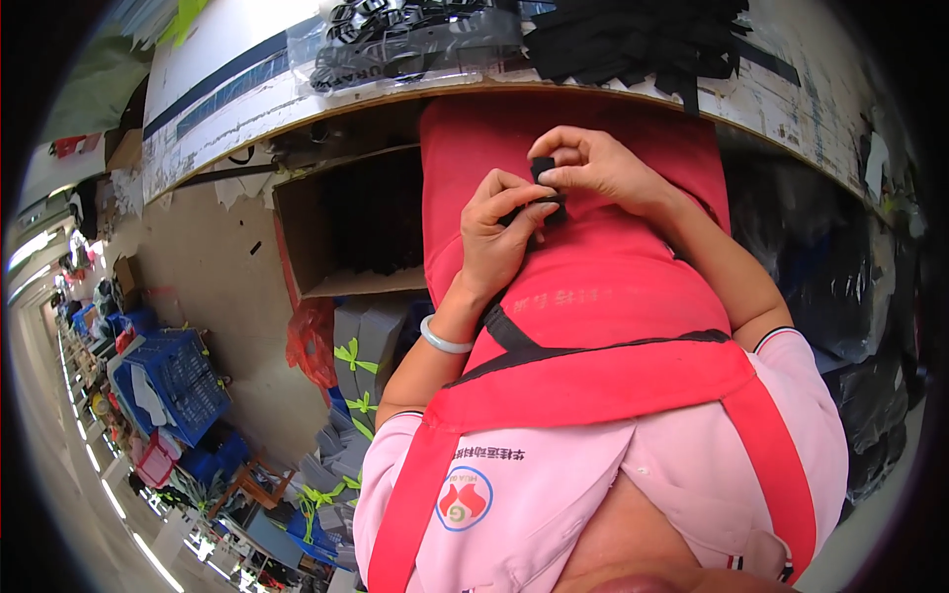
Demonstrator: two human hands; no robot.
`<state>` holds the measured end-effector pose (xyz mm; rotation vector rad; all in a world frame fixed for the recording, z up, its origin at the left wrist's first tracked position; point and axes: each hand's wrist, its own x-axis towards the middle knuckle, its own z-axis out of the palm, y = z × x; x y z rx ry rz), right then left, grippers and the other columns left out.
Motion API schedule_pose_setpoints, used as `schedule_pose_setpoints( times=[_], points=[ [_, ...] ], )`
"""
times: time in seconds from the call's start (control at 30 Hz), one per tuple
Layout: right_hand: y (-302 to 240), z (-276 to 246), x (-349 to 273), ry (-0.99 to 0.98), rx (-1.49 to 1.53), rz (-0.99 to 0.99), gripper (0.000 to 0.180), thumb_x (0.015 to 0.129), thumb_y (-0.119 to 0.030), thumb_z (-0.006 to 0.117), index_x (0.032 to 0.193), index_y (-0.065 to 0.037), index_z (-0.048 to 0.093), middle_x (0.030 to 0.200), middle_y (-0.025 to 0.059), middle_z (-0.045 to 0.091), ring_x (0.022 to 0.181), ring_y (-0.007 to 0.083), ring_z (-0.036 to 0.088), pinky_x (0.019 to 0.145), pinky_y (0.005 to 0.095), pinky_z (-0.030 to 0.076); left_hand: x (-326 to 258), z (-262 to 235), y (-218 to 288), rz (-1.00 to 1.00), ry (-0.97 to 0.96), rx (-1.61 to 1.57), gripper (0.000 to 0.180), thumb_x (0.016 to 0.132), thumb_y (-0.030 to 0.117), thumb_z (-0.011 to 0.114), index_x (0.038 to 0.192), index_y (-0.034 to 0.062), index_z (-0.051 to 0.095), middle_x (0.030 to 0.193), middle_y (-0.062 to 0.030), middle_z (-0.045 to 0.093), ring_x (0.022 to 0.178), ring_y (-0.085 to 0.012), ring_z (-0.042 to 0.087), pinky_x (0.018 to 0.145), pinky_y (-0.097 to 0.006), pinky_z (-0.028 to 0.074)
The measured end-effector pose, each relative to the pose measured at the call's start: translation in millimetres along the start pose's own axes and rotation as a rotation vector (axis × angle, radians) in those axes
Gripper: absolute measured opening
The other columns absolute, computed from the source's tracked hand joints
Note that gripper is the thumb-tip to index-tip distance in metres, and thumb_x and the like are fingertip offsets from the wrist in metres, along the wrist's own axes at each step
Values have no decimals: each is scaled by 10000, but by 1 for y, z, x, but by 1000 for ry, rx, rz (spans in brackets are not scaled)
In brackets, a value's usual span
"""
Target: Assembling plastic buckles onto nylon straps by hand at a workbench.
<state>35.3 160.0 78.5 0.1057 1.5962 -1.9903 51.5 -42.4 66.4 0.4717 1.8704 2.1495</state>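
Over the red apron (603, 272) on my lap, both hands work close together on a small piece of black webbing strap (543, 170). My left hand (496, 229), a pale bangle on its wrist, pinches the lower part between thumb and fingers. Just above and to the right, my right hand (605, 170) grips the upper end with thumb and bent fingers. The fingers partly hide the strap, and I cannot make out whether a buckle is on it.
Ahead runs a worn white worktable (232, 109), bearing a clear bag of black plastic buckles (395, 44) and a heap of black straps (633, 44). An open cardboard box (306, 232) with dark contents stands left of my lap. Black plastic bags (816, 287) lie at right.
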Motion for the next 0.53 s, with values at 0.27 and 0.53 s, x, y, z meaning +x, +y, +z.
schedule_pose_setpoints(
  times=[0.27, 0.53],
  points=[
    [-36, 13, 35, 343, -17, -423, 251, 918, -96, 655, 1153, -62, 571, 1007, 11, 663, 909, 77, 615, 794, 225, 500, -3, -4, -13, -472, 159, -541, 295, 931, 58, 612, 1213, -24, 585, 1109, -161, 642, 744, -146, 646, 547, -254, 533],
    [-50, 60, 44, 120, -574, -428, 562, 915, -254, 672, 1393, -68, 442, 1306, 139, 543, 1164, 227, 571, 995, 343, 475, -2, -12, -13, -357, 128, -498, 472, 931, 17, 576, 1381, 42, 432, 1223, -153, 577, 830, -176, 657, 573, -245, 554]
  ],
)
